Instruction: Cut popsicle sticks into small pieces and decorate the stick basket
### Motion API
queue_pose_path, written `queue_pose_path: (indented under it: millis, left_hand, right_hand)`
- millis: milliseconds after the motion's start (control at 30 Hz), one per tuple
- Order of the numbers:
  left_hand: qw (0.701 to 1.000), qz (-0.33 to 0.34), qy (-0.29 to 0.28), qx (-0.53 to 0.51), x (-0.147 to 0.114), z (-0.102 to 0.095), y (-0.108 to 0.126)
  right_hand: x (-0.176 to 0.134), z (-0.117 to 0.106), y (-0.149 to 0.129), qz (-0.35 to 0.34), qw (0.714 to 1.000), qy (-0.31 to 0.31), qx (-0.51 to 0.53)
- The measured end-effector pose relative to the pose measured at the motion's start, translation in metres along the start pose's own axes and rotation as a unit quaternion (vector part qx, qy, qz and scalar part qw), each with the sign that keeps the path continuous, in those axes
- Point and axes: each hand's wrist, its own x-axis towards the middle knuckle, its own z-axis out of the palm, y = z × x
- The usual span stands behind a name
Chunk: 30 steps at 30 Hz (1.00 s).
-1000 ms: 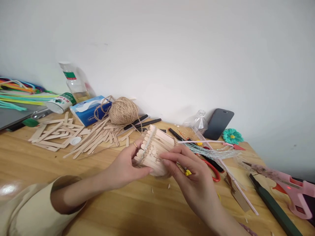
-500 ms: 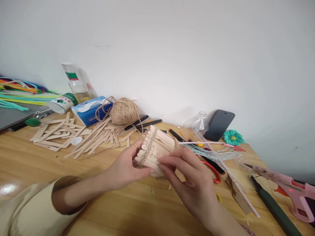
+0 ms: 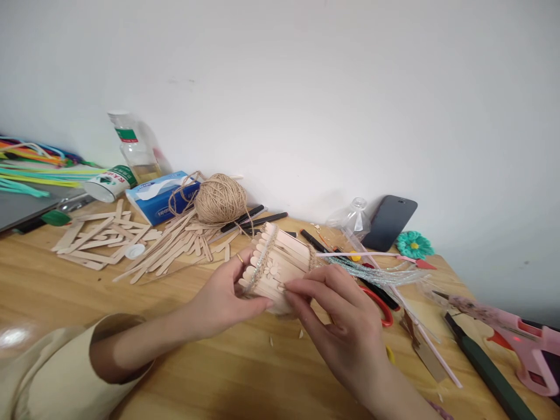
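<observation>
A pot-like holder made of popsicle sticks [image 3: 289, 252] lies tilted on its side above the table, bound with twine near both ends. Its rounded stick tips point left, and a small wooden flower [image 3: 272, 270] sits on its side. My left hand [image 3: 227, 291] is wrapped round the rim end, thumb below. The thumb and forefinger of my right hand [image 3: 336, 315] are pinched together against the side, just right of the flower. A tiny pale piece seems to be at those fingertips, too small to make out.
Loose popsicle sticks [image 3: 175, 245], a twine ball [image 3: 221, 198] and a blue tissue pack [image 3: 161, 198] lie behind on the left. On the right are red-handled scissors [image 3: 380, 306], a pink glue gun [image 3: 503, 326], a dark green cutter [image 3: 485, 364] and a phone [image 3: 389, 223].
Almost nothing differs. The right fingertips have shifted very slightly to the right along the holder's side, while the left hand keeps its hold.
</observation>
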Motion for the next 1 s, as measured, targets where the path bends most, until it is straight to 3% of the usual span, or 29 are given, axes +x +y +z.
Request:
queue_pose_path:
  millis: [1000]
  left_hand:
    - [0.999, -0.009, 0.030, -0.014, 0.0010, 0.0066, -0.0007]
  right_hand:
    - [-0.0019, 0.0036, 0.0004, -0.095, 0.981, -0.002, -0.168]
